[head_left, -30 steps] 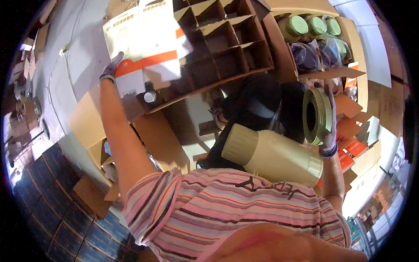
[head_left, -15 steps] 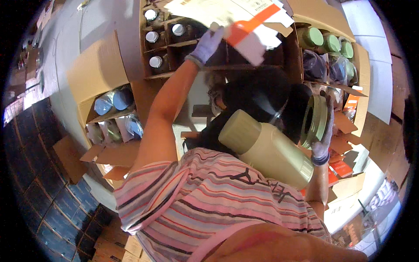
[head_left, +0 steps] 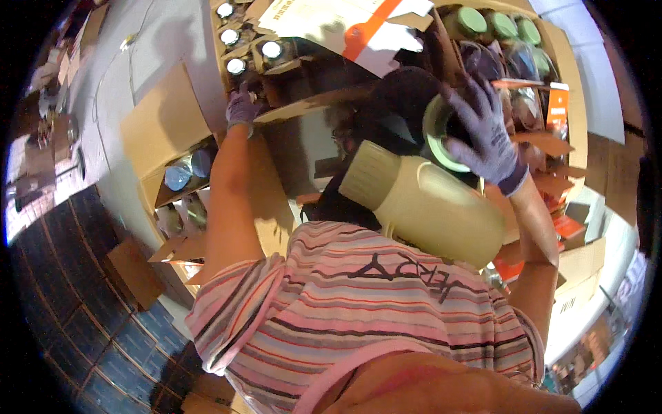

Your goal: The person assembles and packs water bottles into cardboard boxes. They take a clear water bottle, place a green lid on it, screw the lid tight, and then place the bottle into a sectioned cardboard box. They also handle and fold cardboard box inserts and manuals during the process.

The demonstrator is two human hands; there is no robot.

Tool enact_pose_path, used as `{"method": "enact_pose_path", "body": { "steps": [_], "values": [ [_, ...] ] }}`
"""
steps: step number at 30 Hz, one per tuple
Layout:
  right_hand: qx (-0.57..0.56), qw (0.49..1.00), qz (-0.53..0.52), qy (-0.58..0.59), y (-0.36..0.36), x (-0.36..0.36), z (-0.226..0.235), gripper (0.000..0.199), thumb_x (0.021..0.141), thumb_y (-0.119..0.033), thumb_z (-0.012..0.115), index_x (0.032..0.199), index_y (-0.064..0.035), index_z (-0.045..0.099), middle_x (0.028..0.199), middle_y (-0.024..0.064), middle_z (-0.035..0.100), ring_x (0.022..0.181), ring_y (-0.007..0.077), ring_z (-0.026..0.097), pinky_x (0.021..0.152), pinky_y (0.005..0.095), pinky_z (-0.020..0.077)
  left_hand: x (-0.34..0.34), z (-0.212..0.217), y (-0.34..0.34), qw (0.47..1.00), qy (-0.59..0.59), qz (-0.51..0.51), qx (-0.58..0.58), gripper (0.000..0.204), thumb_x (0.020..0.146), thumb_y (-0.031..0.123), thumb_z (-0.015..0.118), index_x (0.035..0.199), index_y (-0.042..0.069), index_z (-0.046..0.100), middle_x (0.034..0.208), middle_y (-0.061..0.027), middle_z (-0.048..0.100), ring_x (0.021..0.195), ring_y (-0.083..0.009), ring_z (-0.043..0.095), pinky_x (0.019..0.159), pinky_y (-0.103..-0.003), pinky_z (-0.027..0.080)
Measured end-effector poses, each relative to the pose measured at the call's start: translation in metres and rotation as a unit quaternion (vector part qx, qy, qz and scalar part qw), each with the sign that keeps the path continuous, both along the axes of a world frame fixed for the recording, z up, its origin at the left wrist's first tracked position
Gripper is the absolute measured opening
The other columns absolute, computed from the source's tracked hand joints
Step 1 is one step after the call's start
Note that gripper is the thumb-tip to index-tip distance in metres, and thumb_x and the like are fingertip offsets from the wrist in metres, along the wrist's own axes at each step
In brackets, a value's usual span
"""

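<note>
A pale green vacuum flask (head_left: 441, 207) with a ribbed cap lies slantwise against my front. A light green ring-shaped part (head_left: 434, 134) with a dark opening stands just above it. My right hand (head_left: 486, 131), in a grey-purple glove, is beside the ring with its fingers spread and the thumb close to the rim; whether it touches is unclear. My left hand (head_left: 241, 110), also gloved, is at the near left edge of the divided carton (head_left: 310, 105), just below a white-capped bottle (head_left: 236, 67). Its fingers look loosely apart, with nothing visible in them.
Flat printed cardboard pieces (head_left: 324, 24) with an orange band lie across the divided carton. At right, an open box (head_left: 565, 55) holds green-lidded flasks in plastic. Another open box (head_left: 148, 186) with blue-topped items stands at left. Dark stacked cartons (head_left: 76, 276) fill the lower left.
My left hand has let go of the flat cardboard pieces and moved left to the carton's edge. My right hand has moved up and opened out; the green ring has shifted left and up.
</note>
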State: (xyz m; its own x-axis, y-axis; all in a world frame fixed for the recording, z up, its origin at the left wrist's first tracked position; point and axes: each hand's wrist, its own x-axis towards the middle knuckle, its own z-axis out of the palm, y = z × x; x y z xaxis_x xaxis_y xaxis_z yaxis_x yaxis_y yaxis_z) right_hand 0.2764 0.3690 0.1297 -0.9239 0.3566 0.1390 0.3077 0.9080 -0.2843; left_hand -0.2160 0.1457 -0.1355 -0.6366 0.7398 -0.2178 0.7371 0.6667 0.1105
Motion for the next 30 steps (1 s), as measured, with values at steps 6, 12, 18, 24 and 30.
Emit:
{"method": "enact_pose_path", "body": {
  "steps": [6, 12, 18, 24, 30],
  "values": [
    [0.006, 0.991, -0.017, 0.130, 0.006, 0.015, 0.029, 0.065, 0.084, -0.038, 0.063, 0.137, -0.0043, 0.047, 0.143, 0.0213, 0.041, 0.135, 0.0422, 0.033, 0.113, 0.0499, 0.0236, -0.015, 0.113, -0.028, 0.949, 0.132, -0.088, 0.272, 0.052, 0.076, 0.038, 0.075, 0.113, 0.007, 0.058, 0.106, -0.0203, 0.063, 0.099, -0.0379, 0.060, 0.083, -0.046, 0.050],
    [-0.143, 0.974, -0.018, 0.176, -0.028, 0.007, 0.035, 0.061, 0.085, -0.034, 0.070, 0.134, -0.0041, 0.051, 0.123, 0.0200, 0.056, 0.114, 0.0289, 0.056, 0.099, 0.0362, 0.0424, 0.063, 0.267, -0.036, 0.729, -0.379, 0.189, 0.537, 0.021, 0.090, 0.030, 0.059, 0.095, 0.010, 0.061, 0.073, -0.0017, 0.061, 0.056, -0.0095, 0.051, 0.049, -0.025, 0.037],
    [-0.624, 0.775, -0.047, 0.085, -0.034, 0.010, 0.039, 0.062, 0.091, -0.031, 0.063, 0.142, -0.0037, 0.042, 0.131, 0.0105, 0.054, 0.114, 0.0184, 0.056, 0.096, 0.0300, 0.0460, 0.163, 0.264, -0.012, 0.835, -0.199, -0.041, 0.511, 0.041, 0.094, 0.035, 0.050, 0.121, 0.005, 0.052, 0.114, -0.0092, 0.056, 0.102, -0.0188, 0.054, 0.089, -0.035, 0.045],
    [-0.681, 0.657, -0.008, 0.323, -0.046, 0.033, 0.049, 0.112, 0.072, -0.043, 0.079, 0.151, -0.0010, 0.012, 0.148, 0.0147, 0.036, 0.134, 0.0242, 0.039, 0.108, 0.0378, 0.0342, 0.224, 0.250, -0.014, 0.699, -0.419, -0.137, 0.563, 0.060, 0.088, 0.041, 0.063, 0.130, 0.004, 0.039, 0.125, -0.0125, 0.049, 0.111, -0.0224, 0.053, 0.091, -0.039, 0.047],
    [-0.569, 0.708, -0.136, 0.395, -0.075, 0.087, 0.049, 0.110, 0.066, -0.016, 0.088, 0.150, 0.0003, 0.017, 0.146, 0.0121, 0.038, 0.129, 0.0209, 0.041, 0.106, 0.0331, 0.0346, 0.249, 0.256, -0.002, 0.761, -0.308, -0.235, 0.520, 0.070, 0.073, 0.027, 0.079, 0.127, 0.002, 0.041, 0.123, -0.0173, 0.049, 0.111, -0.0281, 0.051, 0.098, -0.042, 0.043]
  ]
}}
